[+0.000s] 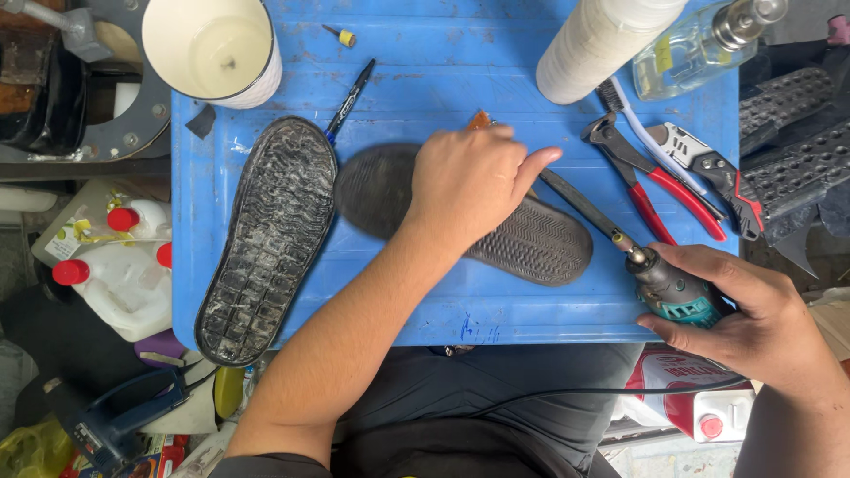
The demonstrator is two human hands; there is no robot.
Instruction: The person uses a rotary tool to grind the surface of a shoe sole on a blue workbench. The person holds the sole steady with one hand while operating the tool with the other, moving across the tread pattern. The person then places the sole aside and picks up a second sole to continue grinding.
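On the blue tray [443, 80], near its middle, lies a dark rubber shoe sole [531, 243], tread side up, and the left hand [474, 181] presses down on its middle, palm flat and fingers curled over the far edge, with a small orange thing just showing at the fingertips. The right hand [753, 310] is clenched around a teal-bodied rotary tool [673, 288] at the tray's right front corner, the tool's long thin shaft reaching in to meet the sole under the left hand. The sole looks light, thin and bendy, its ridged tread grippy rather than slick, so it probably needs pinning flat at the middle or pinching at the edge near the worked spot, or it will flex and skid. A second sole [270, 239], paler and dusty, lies to the left on the same tray, just beside the first. At the tray's far edge stand a white cup [212, 49], a white roll [602, 40] and a clear glass bottle [699, 40] with a yellow label patch. Red-handled pliers [646, 181] lie on the tray's right side. Off the tray's left side sit white plastic jugs [124, 274] with red caps, one with a white label bearing yellow and green; below its right front corner is a red-and-white canister [699, 403] with a red cap.
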